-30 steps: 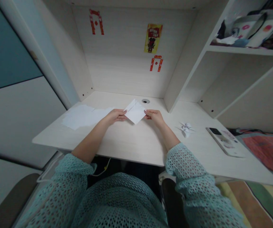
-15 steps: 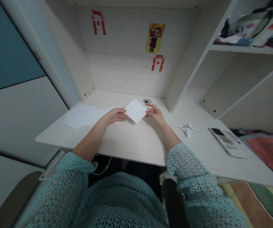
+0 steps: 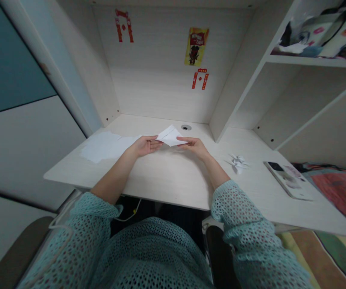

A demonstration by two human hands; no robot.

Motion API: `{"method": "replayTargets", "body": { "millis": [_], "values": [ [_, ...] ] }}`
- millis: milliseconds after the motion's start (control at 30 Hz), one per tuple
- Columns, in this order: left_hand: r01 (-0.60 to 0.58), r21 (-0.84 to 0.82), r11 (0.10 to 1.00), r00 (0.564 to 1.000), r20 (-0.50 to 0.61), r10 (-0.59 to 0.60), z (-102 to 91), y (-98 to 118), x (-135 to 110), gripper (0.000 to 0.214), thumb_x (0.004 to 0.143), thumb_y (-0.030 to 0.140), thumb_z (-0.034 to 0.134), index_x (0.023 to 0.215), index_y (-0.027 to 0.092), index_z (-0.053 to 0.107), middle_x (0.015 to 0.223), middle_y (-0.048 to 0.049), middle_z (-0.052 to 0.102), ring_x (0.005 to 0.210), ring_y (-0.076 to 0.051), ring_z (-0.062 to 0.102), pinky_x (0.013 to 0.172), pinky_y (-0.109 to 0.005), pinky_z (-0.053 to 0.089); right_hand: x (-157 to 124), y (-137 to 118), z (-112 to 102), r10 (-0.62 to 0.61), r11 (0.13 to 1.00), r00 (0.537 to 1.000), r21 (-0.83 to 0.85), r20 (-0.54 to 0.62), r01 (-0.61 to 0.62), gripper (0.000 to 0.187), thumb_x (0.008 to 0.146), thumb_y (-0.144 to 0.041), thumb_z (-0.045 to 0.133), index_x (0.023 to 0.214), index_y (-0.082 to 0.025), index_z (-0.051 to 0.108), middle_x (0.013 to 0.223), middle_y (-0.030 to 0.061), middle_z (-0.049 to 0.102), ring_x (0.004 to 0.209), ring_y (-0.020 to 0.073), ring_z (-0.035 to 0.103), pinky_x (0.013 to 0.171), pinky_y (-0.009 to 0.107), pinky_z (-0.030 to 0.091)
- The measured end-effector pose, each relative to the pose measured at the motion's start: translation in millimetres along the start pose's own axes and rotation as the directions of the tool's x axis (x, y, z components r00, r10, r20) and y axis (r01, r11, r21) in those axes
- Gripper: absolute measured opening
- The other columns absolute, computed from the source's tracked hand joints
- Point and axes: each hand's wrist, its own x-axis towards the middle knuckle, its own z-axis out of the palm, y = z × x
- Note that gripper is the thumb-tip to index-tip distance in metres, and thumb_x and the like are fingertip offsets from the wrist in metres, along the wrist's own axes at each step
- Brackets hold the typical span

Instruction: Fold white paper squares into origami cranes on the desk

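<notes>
The left hand (image 3: 144,145) and right hand (image 3: 195,146) each pinch, thumb against fingers, opposite ends of a folded white paper sheet (image 3: 170,136) held just above the pale wooden desk (image 3: 173,180). Its long axis runs left to right between them, one corner pointing toward the back wall (image 3: 161,92); it seems tilted nearly flat.

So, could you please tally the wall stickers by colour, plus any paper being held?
Red stickers: 2
Yellow sticker: 1
Folded paper, in left hand and right hand: 1
Total: 4
</notes>
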Motion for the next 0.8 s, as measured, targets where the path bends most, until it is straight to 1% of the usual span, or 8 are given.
{"method": "replayTargets", "body": {
  "millis": [133,300,333,400,467,533,667,800],
  "values": [
    [0.018,0.057,0.998,0.999,0.033,-0.02,2.3,0,-2,0.023,0.079,0.027,0.059,0.095,0.012,0.067,0.108,-0.0152,0.067,0.095,-0.022,0.065,0.08,-0.031,0.051,1,1,2,0.011,1.0,0.994,-0.008,-0.108,-0.012,0.037,0.062,-0.039,0.075,0.095,-0.022,0.073,0.096,0.0073,0.072,0.077,0.0149,0.066,0.078,0.032,0.051],
    [0.002,0.162,0.987,0.996,0.088,-0.017,11.2,-3,-3,0.032,0.076,0.033,0.061,0.1,0.013,0.067,0.116,-0.0169,0.063,0.105,-0.027,0.061,0.084,-0.035,0.049,3,4,1,0.049,0.999,0.984,0.013,-0.171,-0.047,0.035,0.063,-0.05,0.072,0.082,-0.02,0.075,0.077,0.0068,0.073,0.068,0.015,0.065,0.072,0.031,0.052],
    [-0.034,0.183,0.983,0.996,0.084,0.018,13.6,-4,-2,0.035,0.075,0.036,0.062,0.102,0.014,0.067,0.117,-0.0169,0.063,0.108,-0.028,0.059,0.085,-0.035,0.048,3,5,1,0.055,0.998,0.983,0.005,-0.173,-0.055,0.035,0.063,-0.051,0.072,0.078,-0.019,0.075,0.073,0.0066,0.072,0.066,0.0149,0.065,0.071,0.031,0.052],
    [-0.173,0.201,0.964,0.984,0.068,0.162,18.7,-7,-1,0.044,0.076,0.044,0.061,0.111,0.018,0.064,0.124,-0.0139,0.059,0.115,-0.028,0.055,0.086,-0.035,0.047,3,6,2,0.069,0.997,0.984,-0.025,-0.162,-0.074,0.037,0.063,-0.053,0.071,0.073,-0.018,0.075,0.07,0.0064,0.072,0.063,0.0148,0.063,0.069,0.031,0.051],
    [-0.297,0.257,0.92,0.954,0.128,0.272,23.1,-10,1,0.053,0.075,0.052,0.06,0.119,0.021,0.06,0.131,-0.0112,0.055,0.121,-0.026,0.05,0.089,-0.033,0.045,2,6,4,0.083,0.994,0.986,-0.062,-0.143,-0.093,0.039,0.063,-0.056,0.07,0.071,-0.018,0.074,0.069,0.0063,0.071,0.063,0.015,0.062,0.067,0.031,0.051],
    [-0.379,0.299,0.876,0.924,0.177,0.339,26.0,-12,2,0.065,0.068,0.049,0.069,0.125,0.02,0.055,0.129,-0.0119,0.055,0.118,-0.026,0.052,0.091,-0.032,0.043,1,4,7,0.091,0.991,0.988,-0.088,-0.126,-0.102,0.04,0.063,-0.056,0.069,0.071,-0.017,0.074,0.068,0.0061,0.071,0.062,0.015,0.061,0.066,0.03,0.05],
    [-0.387,0.339,0.858,0.921,0.1,0.376,28.6,-18,5,0.087,0.057,0.039,0.08,0.134,0.017,0.045,0.116,-0.0144,0.064,0.101,-0.023,0.062,0.089,-0.033,0.044,-1,1,12,0.067,0.993,0.99,-0.086,-0.122,-0.078,0.037,0.062,-0.052,0.071,0.074,-0.017,0.074,0.069,0.0053,0.07,0.062,0.0138,0.06,0.064,0.027,0.047],
    [-0.397,0.375,0.838,0.906,0.012,0.423,30.6,-23,6,0.074,0.06,0.04,0.078,0.125,0.015,0.054,0.111,-0.0142,0.066,0.093,-0.022,0.065,0.085,-0.032,0.047,0,2,16,0.026,0.99,0.988,-0.133,-0.151,-0.047,0.035,0.064,-0.05,0.069,0.073,-0.017,0.073,0.067,0.0044,0.069,0.061,0.0137,0.058,0.063,0.027,0.046]
  ]
}}
